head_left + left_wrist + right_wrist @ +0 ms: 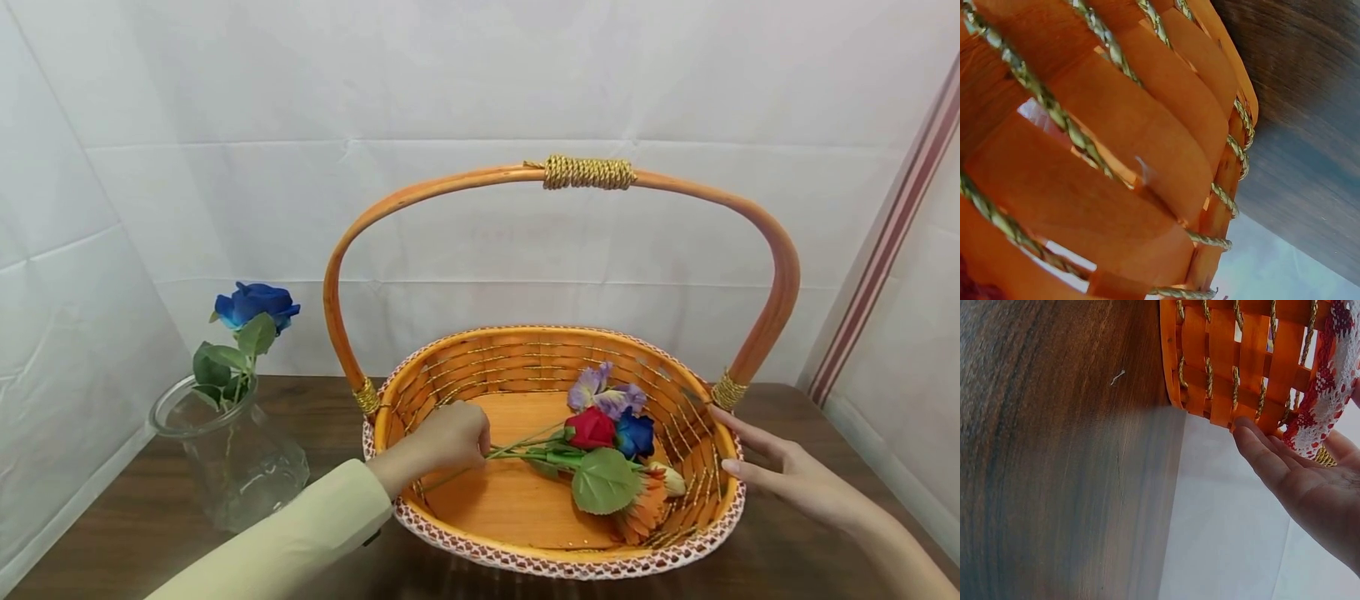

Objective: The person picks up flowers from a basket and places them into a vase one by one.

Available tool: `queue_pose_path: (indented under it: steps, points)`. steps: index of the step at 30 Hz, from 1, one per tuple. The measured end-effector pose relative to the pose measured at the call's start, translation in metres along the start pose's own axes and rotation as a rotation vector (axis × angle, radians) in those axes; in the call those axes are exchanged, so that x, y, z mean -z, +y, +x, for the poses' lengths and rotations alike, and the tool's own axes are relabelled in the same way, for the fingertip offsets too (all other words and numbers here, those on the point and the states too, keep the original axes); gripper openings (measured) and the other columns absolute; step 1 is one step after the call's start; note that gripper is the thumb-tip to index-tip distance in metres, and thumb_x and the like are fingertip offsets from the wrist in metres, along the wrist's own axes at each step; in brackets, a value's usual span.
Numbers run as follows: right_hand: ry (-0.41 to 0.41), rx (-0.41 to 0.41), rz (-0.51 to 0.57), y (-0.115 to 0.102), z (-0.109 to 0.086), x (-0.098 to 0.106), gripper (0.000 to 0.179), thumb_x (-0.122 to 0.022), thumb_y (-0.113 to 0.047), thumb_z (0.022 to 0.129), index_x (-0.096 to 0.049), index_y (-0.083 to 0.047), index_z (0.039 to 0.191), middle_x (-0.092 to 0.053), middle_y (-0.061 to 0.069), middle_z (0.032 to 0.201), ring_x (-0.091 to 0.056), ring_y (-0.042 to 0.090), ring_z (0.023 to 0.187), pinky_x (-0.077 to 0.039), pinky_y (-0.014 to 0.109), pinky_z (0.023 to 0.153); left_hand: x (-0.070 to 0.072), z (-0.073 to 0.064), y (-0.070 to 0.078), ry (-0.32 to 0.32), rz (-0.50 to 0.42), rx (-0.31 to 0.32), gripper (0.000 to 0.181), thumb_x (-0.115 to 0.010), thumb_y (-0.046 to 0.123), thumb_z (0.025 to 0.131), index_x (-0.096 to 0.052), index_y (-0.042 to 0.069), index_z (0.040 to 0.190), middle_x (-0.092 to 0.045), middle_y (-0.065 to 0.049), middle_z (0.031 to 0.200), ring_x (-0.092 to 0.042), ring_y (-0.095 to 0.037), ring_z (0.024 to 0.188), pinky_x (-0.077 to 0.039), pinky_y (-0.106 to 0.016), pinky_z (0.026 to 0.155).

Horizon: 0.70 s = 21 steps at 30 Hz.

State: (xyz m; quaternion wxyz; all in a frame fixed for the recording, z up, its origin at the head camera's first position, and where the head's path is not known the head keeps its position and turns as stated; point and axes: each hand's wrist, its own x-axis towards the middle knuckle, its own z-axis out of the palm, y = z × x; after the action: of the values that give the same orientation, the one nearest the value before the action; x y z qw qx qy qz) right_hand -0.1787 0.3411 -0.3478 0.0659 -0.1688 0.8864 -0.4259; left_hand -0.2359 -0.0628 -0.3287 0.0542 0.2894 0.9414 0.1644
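An orange woven basket (442,533) with a tall arched handle stands on the table. My left hand (453,433) reaches inside it, fingers curled around thin green flower stems (517,450). The blooms lie to the right: a red rose (592,428), a blue rose (635,435), a purple flower (607,393), an orange gerbera (643,508) and a pale bud (670,479). My right hand (795,475) holds the basket's right rim, thumb on top; the right wrist view shows its fingers (1260,447) along the outer wall. The left wrist view shows only weave, not the hand.
On the left stands a clear glass vase (247,475) holding one blue rose (257,307) with green leaves. The basket handle (588,172), wrapped in gold cord, arches above the basket. White cloth (480,83) hangs behind the dark wooden table (330,417).
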Motion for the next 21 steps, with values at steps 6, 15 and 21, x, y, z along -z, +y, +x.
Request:
queue_pose_path:
  steps: [6, 15, 21]
  points:
    - [-0.002, -0.002, 0.013, 0.0004, 0.0003, 0.0003, 0.057, -0.047, -0.017, 0.095, -0.021, -0.019, 0.146, -0.021, 0.027, 0.144, -0.037, 0.001, 0.118, -0.049, 0.025, 0.075, -0.0013, 0.0029, 0.0017, -0.022, 0.032, -0.01, 0.023, -0.07, 0.001, 0.071, -0.059, 0.013, 0.055, -0.045, 0.008, 0.05, -0.033, -0.006, 0.047, -0.031, -0.02, 0.046]
    - [0.004, -0.008, -0.02, -0.0008, 0.0004, -0.0001, 0.057, -0.046, -0.017, 0.096, -0.02, -0.019, 0.146, -0.022, 0.026, 0.144, -0.025, 0.048, 0.123, -0.048, 0.024, 0.075, -0.0006, 0.0005, 0.0025, 0.024, 0.01, -0.105, 0.043, -0.055, -0.008, 0.065, -0.026, 0.017, 0.046, -0.01, 0.007, 0.048, -0.006, -0.008, 0.048, -0.009, -0.023, 0.047]
    - [-0.002, -0.006, 0.005, -0.0004, -0.0003, -0.0001, 0.057, -0.046, -0.016, 0.096, -0.02, -0.019, 0.146, -0.02, 0.028, 0.144, -0.029, 0.044, 0.122, -0.049, 0.025, 0.075, 0.0012, -0.002, 0.0031, 0.112, 0.02, -0.131, 0.038, -0.055, -0.005, 0.064, -0.031, 0.018, 0.045, -0.014, 0.009, 0.045, -0.009, -0.007, 0.046, -0.011, -0.021, 0.045]
